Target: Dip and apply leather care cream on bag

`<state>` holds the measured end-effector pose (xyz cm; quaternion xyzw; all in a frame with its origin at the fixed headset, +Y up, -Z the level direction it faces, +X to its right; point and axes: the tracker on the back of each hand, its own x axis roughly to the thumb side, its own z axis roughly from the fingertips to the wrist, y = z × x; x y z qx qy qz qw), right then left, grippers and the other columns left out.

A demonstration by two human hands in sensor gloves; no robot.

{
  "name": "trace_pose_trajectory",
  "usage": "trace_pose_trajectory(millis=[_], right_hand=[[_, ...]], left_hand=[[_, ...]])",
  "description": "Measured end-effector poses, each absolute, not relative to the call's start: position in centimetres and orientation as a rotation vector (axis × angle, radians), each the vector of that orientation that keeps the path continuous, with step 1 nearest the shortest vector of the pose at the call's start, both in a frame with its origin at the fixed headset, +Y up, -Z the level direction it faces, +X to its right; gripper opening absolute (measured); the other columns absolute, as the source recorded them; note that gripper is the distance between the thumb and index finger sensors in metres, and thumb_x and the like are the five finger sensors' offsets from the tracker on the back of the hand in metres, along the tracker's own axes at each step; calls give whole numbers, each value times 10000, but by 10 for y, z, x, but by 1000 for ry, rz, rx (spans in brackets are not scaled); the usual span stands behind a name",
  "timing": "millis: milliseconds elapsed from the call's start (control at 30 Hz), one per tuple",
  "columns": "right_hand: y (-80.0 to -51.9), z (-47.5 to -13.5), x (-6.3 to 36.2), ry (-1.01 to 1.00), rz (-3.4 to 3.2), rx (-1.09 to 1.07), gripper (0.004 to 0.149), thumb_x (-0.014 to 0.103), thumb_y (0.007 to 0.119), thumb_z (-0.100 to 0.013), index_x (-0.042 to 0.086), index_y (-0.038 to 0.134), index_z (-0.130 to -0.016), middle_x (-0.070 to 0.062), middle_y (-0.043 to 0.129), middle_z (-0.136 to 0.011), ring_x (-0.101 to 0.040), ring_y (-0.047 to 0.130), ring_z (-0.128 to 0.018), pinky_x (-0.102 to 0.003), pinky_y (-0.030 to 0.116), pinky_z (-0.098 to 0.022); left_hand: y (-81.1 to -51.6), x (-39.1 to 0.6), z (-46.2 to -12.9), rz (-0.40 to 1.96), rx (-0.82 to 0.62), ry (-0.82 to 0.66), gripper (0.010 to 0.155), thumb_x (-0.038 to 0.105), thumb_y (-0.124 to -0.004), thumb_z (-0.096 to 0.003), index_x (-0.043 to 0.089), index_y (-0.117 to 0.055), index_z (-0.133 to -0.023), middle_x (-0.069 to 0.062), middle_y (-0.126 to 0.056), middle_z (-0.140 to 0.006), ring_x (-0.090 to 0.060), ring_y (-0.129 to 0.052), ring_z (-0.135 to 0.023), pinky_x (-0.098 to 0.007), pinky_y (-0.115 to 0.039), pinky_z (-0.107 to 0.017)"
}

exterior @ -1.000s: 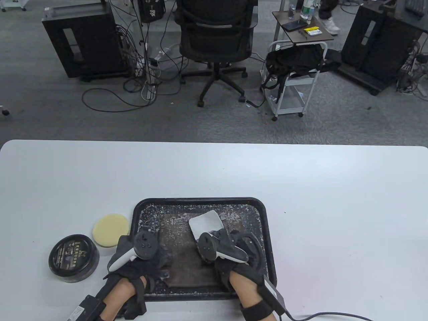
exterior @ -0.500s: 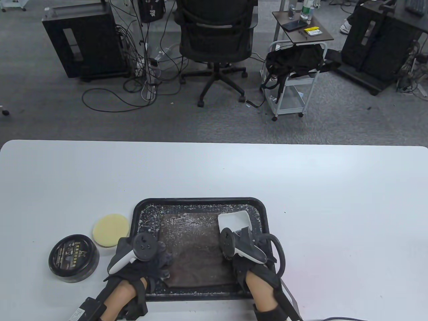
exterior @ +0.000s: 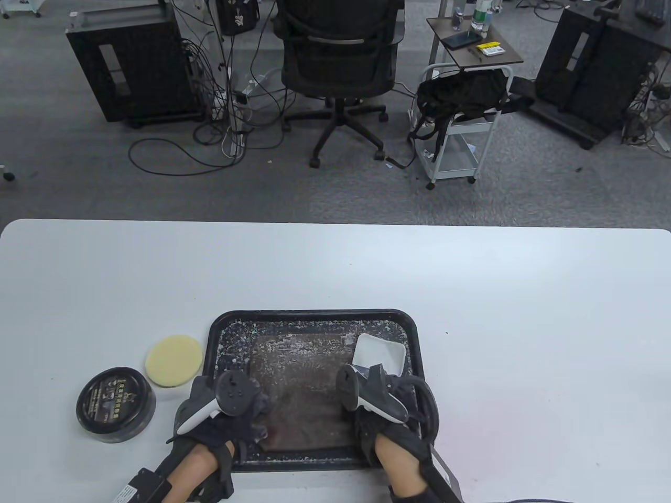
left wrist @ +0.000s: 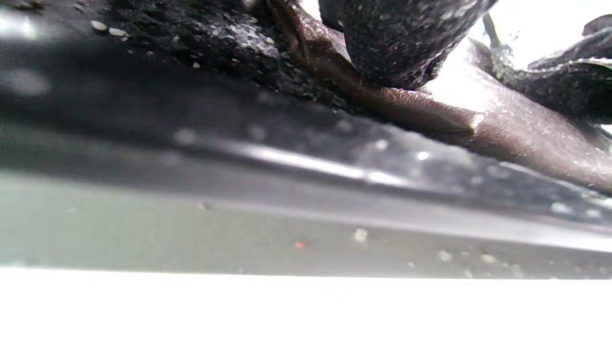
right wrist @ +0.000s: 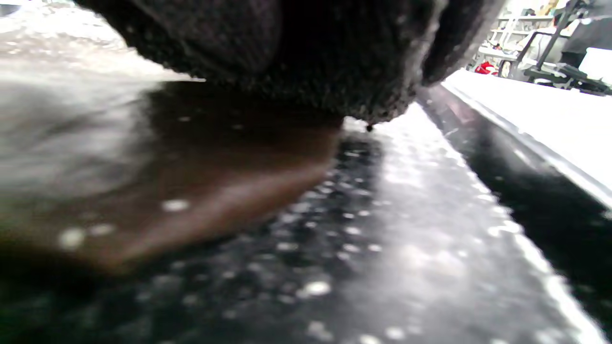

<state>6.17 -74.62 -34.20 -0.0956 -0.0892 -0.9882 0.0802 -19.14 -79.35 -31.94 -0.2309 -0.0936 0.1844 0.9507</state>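
My right hand (exterior: pixel 380 406) has its fingers on a white cloth (exterior: pixel 378 356); whether they curl around it or press it flat I cannot tell, since the tracker hides them. Over the last 1 s that cloth has swept from the middle of the brown leather bag (exterior: pixel 301 390) to its right edge, near the tray (exterior: pixel 314 317) rim. I read this as 1 spreading stroke just finished. My left hand (exterior: pixel 230 411) stays at the bag's near left corner, fingers (left wrist: pixel 401 43) bearing on the leather to steady it. On the counter (exterior: pixel 524 314) left of the tray, the cream tin (exterior: pixel 115 404) sits lidded beside a yellow sponge (exterior: pixel 174 360).
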Motion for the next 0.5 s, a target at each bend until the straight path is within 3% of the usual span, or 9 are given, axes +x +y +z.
trace_pose_trajectory(millis=[200, 500], right_hand=[[-752, -329, 30, -266, -2912, -364, 583, 194, 756, -391, 98, 676, -961, -272, 688, -933, -509, 786, -803, -603, 731, -579], [-756, -318, -4, -258, -2950, -495, 581, 203, 749, -396, 148, 680, -970, -231, 667, -964, -486, 732, -848, -604, 680, -612]], left_hand=[[-796, -192, -318, 404, -481, -175, 833, 422, -795, -398, 277, -248, -1010, 4, -173, -1104, -295, -234, -1055, -553, -290, -767], [-799, -198, -321, 433, -512, -172, 910, 450, -797, -397, 303, -125, -993, 0, -80, -1086, -282, -174, -1054, -511, -238, -770]])
